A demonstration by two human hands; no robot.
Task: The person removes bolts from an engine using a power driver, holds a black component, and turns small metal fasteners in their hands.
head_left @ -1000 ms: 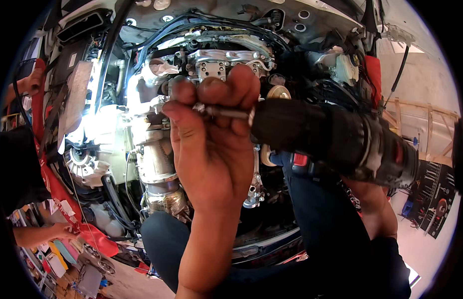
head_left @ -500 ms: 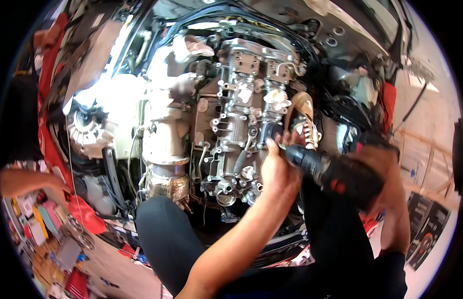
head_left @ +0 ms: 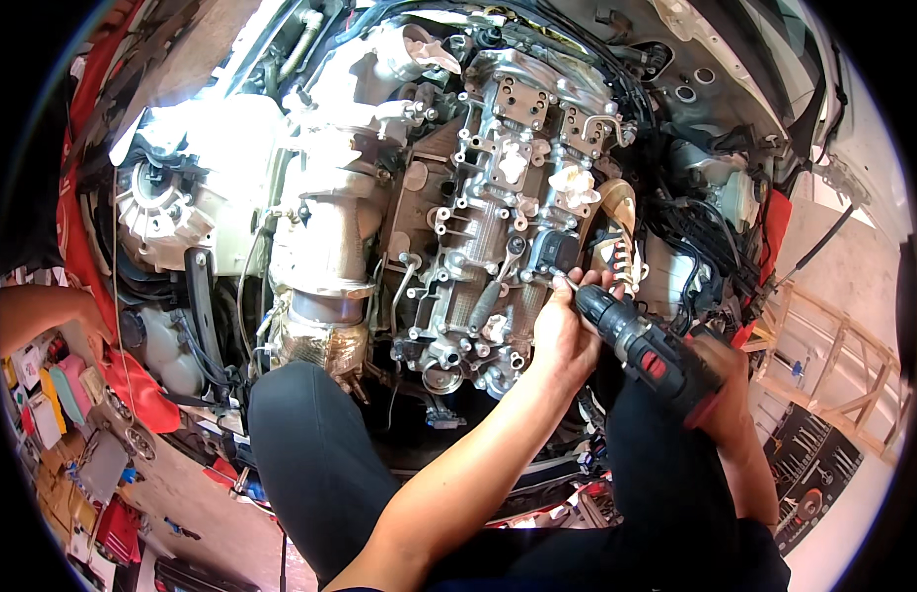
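a: what's over on the left?

b: a co-worker's hand (head_left: 95,321) by a red cover (head_left: 141,390), well apart from the other two. then comes the engine (head_left: 468,247), with a crumpled white wad (head_left: 513,163) on top; i'd take care not to knock that.

a: and where's the slim bit (head_left: 567,280)?

b: at the engine's right-hand side, pointing toward the lower edge of a squarish black part (head_left: 555,250). whether its tip sits in a fastener is too small to tell, so i'd check by feel before squeezing the trigger.

a: how are the fingers?

b: the left hand (head_left: 569,331) has thumb and fingers drawn together, pinched on the bit ahead of the chuck (head_left: 598,304). good for guiding, but i'd ease them off before it spins fast.

a: further right?

b: a tan shoe (head_left: 616,222) beside the engine, then the power drill (head_left: 641,345), slanting down to the right. the right hand (head_left: 727,380) is wrapped round its grip, though the drill's body hides most of those fingers. i'd line everything up straight, start slowly and push evenly; a tilt could make the tip slip.
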